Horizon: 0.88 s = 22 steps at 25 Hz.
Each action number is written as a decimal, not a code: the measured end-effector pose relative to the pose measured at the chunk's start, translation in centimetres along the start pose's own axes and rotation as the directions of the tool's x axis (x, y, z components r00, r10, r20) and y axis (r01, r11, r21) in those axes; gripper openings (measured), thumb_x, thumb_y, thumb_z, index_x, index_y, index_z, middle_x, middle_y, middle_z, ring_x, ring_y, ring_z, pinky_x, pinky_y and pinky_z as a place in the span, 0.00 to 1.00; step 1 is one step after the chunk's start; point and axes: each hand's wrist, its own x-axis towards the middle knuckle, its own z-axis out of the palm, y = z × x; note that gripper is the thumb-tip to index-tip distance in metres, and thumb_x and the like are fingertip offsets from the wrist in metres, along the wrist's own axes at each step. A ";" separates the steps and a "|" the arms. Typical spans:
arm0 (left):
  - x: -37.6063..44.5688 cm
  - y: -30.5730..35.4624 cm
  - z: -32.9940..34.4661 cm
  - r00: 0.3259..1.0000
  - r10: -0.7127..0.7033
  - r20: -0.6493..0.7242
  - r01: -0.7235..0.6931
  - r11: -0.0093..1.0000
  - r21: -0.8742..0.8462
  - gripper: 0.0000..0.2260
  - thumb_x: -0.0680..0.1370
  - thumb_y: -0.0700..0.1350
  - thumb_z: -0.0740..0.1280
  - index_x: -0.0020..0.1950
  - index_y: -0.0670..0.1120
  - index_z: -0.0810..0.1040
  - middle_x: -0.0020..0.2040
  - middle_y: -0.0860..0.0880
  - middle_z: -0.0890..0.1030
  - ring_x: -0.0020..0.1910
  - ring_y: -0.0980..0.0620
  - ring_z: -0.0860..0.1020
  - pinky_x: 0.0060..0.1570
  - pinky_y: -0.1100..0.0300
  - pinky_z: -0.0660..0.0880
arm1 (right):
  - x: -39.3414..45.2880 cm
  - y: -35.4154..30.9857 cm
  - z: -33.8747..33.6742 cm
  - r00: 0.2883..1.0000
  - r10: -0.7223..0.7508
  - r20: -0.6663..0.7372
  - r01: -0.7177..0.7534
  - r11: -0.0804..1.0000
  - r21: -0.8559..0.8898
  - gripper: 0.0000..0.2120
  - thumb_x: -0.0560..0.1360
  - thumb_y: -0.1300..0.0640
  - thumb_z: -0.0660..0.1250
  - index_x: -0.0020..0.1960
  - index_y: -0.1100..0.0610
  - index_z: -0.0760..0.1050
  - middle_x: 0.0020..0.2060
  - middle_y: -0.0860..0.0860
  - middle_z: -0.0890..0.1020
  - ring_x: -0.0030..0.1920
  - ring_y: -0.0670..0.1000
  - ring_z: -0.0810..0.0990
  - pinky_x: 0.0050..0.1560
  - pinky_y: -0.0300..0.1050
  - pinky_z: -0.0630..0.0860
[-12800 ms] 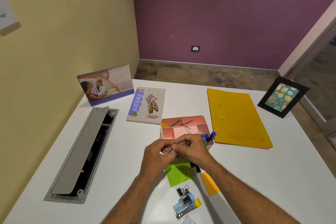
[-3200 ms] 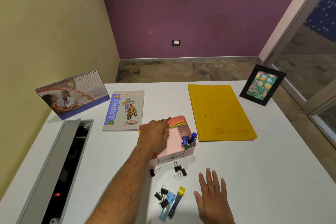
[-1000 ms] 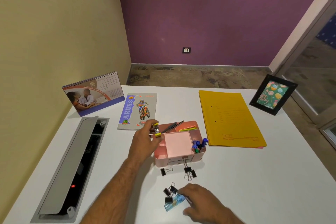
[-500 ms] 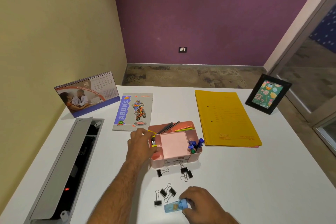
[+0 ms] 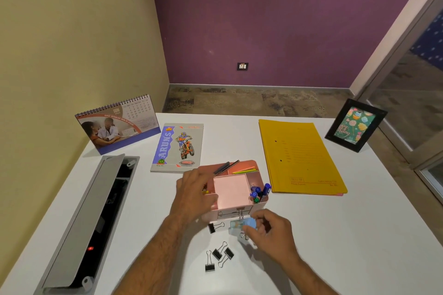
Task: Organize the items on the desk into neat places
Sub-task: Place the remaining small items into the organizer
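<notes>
Gripping a blue stapler (image 5: pixel 241 225) lengthwise leftward, right hand (image 5: pixel 271 235).

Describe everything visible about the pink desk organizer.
The pink desk organizer is a low, open-topped box, plastic by its look, sitting flat on the white desk between the notebook and the yellow folder. Dividers split it: an empty square middle bay, a back strip holding pencils, and a right corner of blue markers. A binder clip is clipped on its front wall. The left hand rests over its left side.
</notes>
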 end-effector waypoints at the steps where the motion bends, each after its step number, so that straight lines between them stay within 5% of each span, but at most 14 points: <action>1: -0.2 0.4 0.2 0.995 0.103 0.008 -0.103 0.994 -0.042 0.23 0.66 0.49 0.74 0.61 0.54 0.77 0.59 0.58 0.73 0.62 0.52 0.69 0.58 0.54 0.65 | 0.4 -0.8 0.0 0.999 -0.008 -0.036 0.009 1.000 0.004 0.11 0.64 0.53 0.80 0.43 0.49 0.81 0.33 0.44 0.82 0.34 0.40 0.78 0.35 0.30 0.75; 3: -0.6 1.1 0.8 0.950 0.310 0.034 -0.303 0.945 -0.126 0.24 0.67 0.50 0.75 0.62 0.53 0.76 0.59 0.56 0.75 0.61 0.54 0.71 0.59 0.54 0.69 | 1.2 -2.2 0.1 0.995 -0.030 -0.099 0.033 0.999 0.028 0.11 0.62 0.52 0.81 0.41 0.48 0.81 0.30 0.44 0.81 0.32 0.40 0.76 0.34 0.31 0.75; 6: -1.0 3.2 1.0 0.901 0.426 0.088 -0.402 0.892 -0.205 0.22 0.68 0.46 0.72 0.62 0.52 0.77 0.56 0.54 0.79 0.56 0.55 0.75 0.56 0.59 0.73 | 2.4 -4.0 0.2 0.986 -0.036 -0.161 0.043 0.998 0.043 0.11 0.62 0.50 0.81 0.40 0.49 0.81 0.29 0.42 0.80 0.31 0.40 0.77 0.34 0.30 0.74; 15: -0.7 2.2 -0.2 0.947 0.299 -0.121 -0.321 0.912 -0.256 0.17 0.68 0.47 0.75 0.56 0.48 0.81 0.48 0.54 0.84 0.41 0.61 0.77 0.44 0.64 0.78 | 1.8 -3.0 1.8 0.997 -0.029 -0.075 0.035 0.995 0.094 0.08 0.69 0.46 0.76 0.44 0.46 0.80 0.30 0.48 0.81 0.32 0.45 0.78 0.36 0.41 0.79; 19: -0.3 0.8 -1.5 0.963 0.160 -0.218 -0.223 0.926 -0.304 0.19 0.68 0.45 0.77 0.58 0.50 0.80 0.50 0.57 0.83 0.41 0.63 0.77 0.43 0.66 0.77 | -1.8 2.4 3.2 0.982 -0.160 0.098 0.179 0.954 -0.242 0.12 0.74 0.44 0.66 0.54 0.48 0.80 0.45 0.41 0.82 0.47 0.41 0.79 0.49 0.42 0.78; 22: -0.6 0.0 -1.4 0.977 0.124 -0.173 -0.169 0.946 -0.276 0.18 0.67 0.46 0.76 0.56 0.52 0.79 0.48 0.59 0.82 0.41 0.62 0.77 0.42 0.63 0.77 | -4.3 6.9 3.6 0.900 -0.371 0.231 0.437 0.747 -0.501 0.19 0.73 0.45 0.64 0.61 0.50 0.76 0.61 0.47 0.78 0.62 0.50 0.75 0.63 0.48 0.69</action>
